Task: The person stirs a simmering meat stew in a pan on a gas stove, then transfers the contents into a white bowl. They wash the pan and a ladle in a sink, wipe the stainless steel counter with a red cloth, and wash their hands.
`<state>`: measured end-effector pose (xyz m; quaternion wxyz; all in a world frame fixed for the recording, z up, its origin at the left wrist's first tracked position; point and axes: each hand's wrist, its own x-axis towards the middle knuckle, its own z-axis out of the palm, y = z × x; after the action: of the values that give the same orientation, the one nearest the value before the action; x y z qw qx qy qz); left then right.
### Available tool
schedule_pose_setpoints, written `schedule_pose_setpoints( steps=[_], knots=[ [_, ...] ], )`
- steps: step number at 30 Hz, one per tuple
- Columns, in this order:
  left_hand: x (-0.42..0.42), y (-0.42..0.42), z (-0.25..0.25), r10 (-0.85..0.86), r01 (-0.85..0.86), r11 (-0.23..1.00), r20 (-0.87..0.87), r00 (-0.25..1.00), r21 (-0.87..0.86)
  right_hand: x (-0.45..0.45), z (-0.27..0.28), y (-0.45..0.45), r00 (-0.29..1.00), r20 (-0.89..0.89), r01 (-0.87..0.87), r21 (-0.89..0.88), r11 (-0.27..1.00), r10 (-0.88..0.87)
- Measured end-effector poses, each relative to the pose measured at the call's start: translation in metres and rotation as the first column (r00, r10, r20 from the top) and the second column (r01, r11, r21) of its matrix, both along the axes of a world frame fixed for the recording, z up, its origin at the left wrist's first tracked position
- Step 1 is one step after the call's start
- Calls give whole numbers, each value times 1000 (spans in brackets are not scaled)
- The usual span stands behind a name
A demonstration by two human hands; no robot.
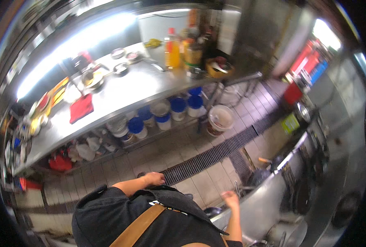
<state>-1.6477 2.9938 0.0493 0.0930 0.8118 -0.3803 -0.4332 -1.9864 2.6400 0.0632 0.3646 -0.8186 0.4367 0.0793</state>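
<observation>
My left hand is in front of my torso above the tiled floor, with its fingers loosely curled. Nothing shows in it, though the finger undersides are hidden. Blur softens my right hand, which is beside the edge of a stainless-steel counter on the right. A thin metal rod stands next to its fingers; I cannot tell whether they touch. Across the aisle is a long steel worktable carrying a red cloth, small metal bowls and a bottle of yellow liquid.
White tubs with blue lids line the shelf under the worktable. At its end a white bucket sits on the floor. A slotted drain grate runs along the aisle. Dark pans crowd the right side.
</observation>
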Motion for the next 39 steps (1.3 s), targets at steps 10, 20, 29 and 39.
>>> schedule_pose_setpoints(
  steps=[10, 20, 29, 39],
  knots=[
    [218, 200, 123, 855, -569, 508, 302, 421, -647, 316, -75, 174, 954, 233, -282, 482, 830, 189],
    [497, 337, 99, 758, -933, 199, 651, -47, -299, 393, -22, 374, 897, -150, -380, 213, 900, 415],
    [434, 281, 95, 627, -645, 700, 697, 348, -308, 290, -40, 359, 946, -296, -71, 214, 974, 134],
    [523, 161, 86, 757, -559, 641, 557, 342, -527, 179, -98, 439, 961, -245, 194, 271, 943, -128]
  ],
)
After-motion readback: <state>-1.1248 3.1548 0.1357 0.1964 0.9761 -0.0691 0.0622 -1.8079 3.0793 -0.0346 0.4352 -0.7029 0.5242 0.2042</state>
